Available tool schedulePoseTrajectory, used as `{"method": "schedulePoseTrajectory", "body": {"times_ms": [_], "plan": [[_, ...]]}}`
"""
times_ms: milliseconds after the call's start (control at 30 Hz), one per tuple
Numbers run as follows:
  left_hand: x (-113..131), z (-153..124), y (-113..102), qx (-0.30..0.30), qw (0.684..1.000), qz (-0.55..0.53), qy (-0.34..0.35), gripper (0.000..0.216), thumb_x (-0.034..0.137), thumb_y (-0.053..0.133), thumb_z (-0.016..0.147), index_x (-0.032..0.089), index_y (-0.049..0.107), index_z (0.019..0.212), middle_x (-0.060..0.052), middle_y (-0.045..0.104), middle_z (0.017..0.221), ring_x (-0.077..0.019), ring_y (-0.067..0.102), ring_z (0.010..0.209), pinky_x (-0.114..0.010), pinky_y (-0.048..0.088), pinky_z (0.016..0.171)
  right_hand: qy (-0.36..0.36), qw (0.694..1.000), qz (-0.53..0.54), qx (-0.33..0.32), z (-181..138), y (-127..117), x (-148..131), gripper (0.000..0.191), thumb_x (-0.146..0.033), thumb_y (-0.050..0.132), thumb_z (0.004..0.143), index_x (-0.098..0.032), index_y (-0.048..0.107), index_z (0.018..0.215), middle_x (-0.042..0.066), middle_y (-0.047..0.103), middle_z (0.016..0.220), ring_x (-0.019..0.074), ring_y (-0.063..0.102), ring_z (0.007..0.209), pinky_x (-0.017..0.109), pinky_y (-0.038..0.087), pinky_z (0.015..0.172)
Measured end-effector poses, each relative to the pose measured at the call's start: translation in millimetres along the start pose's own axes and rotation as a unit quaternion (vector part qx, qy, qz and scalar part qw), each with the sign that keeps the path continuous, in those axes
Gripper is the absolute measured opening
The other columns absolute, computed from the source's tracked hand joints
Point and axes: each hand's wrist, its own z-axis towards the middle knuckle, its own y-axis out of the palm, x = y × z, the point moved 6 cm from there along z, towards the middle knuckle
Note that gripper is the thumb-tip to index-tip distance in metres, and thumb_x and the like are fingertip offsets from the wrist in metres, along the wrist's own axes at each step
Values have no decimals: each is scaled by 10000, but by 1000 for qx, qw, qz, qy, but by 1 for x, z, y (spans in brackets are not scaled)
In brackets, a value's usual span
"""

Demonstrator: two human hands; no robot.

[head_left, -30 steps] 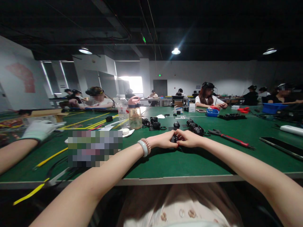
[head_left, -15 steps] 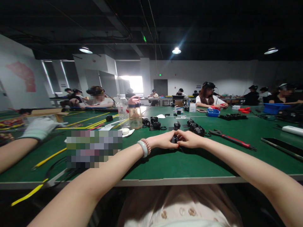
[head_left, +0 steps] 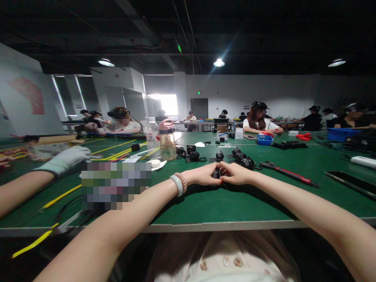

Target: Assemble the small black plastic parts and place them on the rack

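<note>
My left hand (head_left: 202, 175) and my right hand (head_left: 236, 173) meet in the middle of the green table (head_left: 205, 203). Both are closed around one small black part (head_left: 216, 173), which shows only between the fingertips. My left wrist wears a pale bangle and a bead bracelet (head_left: 179, 183). A row of similar black parts (head_left: 242, 158) lies just beyond my right hand, and another cluster of black parts (head_left: 189, 152) lies beyond my left hand.
Red-handled pliers (head_left: 286, 171) lie to the right, a dark flat phone (head_left: 351, 182) farther right. A pink-capped bottle (head_left: 167, 141) and a clear bottle (head_left: 152, 135) stand behind left. A co-worker's gloved hand (head_left: 66, 158) reaches in at left. Other people sit at the far tables.
My hands stay together on the black part. The co-worker's gloved hand at left has moved a little right and toward me.
</note>
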Motion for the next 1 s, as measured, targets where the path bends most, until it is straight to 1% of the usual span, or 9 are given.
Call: {"method": "schedulePoseTrajectory", "body": {"times_ms": [200,633,800,1000], "plan": [[-1,0,1,-3,1000,-1,0,467,458,489,669,157,401,1015,-57,524,970,-173,509,813,-254,385,686,-2,1000,-6,4,0,0,0,317,-273,489,716,-178,409,1008,43,601,849,154,568,747,275,422,662],[1,-2,-2,-8,1000,-7,-3,492,431,509,664,157,384,1054,-61,514,1014,-181,502,864,-256,380,711,-9,1000,27,1,0,1,-3,317,-246,490,717,-173,408,1014,49,608,855,152,578,756,270,436,657],[-1,-2,-1,-9,1000,-9,-9,492,414,520,658,152,388,1052,-59,514,1004,-182,503,859,-260,380,719,-19,999,48,3,1,1,-5,311,-224,488,713,-180,407,1010,47,597,896,147,580,773,266,445,668],[2,-3,-2,-10,1000,4,-10,474,423,509,665,152,392,1035,-60,516,1003,-184,502,864,-259,379,717,-26,999,46,12,1,-1,-7,279,-210,487,708,-174,417,976,49,587,906,146,577,785,266,445,685]]}}
